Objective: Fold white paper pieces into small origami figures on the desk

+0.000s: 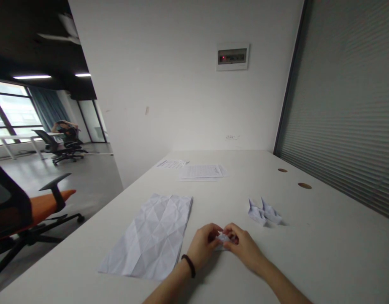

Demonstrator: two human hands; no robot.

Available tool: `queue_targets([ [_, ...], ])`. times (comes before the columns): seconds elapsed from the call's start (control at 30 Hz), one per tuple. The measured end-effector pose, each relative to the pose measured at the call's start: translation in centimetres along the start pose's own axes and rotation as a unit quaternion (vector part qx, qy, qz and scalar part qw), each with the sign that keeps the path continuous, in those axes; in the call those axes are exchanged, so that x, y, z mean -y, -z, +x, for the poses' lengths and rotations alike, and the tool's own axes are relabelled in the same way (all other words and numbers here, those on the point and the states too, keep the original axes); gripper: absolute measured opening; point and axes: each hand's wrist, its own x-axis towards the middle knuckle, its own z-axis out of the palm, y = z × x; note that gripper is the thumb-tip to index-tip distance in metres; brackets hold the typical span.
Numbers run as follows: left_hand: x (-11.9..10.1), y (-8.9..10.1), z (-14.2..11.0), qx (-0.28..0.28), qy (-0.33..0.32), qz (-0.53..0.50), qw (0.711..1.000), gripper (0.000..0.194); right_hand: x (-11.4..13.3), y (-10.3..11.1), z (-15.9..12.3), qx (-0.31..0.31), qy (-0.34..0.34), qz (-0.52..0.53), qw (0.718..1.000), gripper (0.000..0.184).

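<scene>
Two hands together: your left hand (202,247) and right hand (243,245) pinch a small folded paper (222,241) between curled fingers, near the counter's (311,253) front edge. Creased sheet (147,238) just left; two folded pieces (264,212) to the right.

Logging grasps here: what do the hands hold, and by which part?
The left hand and right hand hold a small folded white paper by its opposite sides; most of it is hidden.
</scene>
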Motion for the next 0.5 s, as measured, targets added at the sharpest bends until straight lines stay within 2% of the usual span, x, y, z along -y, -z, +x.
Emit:
queue_targets([
  [0.2,-0.1,0.4,0.0,-0.013,0.014,0.053,0.998,0.009,-0.1,-0.4,0.2,-0.022,-0.026,-0.048,0.998,0.006],
  [0.37,-1.2,1.5,-0.4,-0.015,-0.063,0.140,0.988,0.012,-0.1,0.1,0.0,-0.015,0.066,-0.091,0.994,0.004],
  [0.5,-1.3,2.2,-0.4,-0.011,-0.088,0.170,0.981,0.014,0.1,0.5,-0.1,-0.005,0.088,-0.093,0.992,0.011],
])
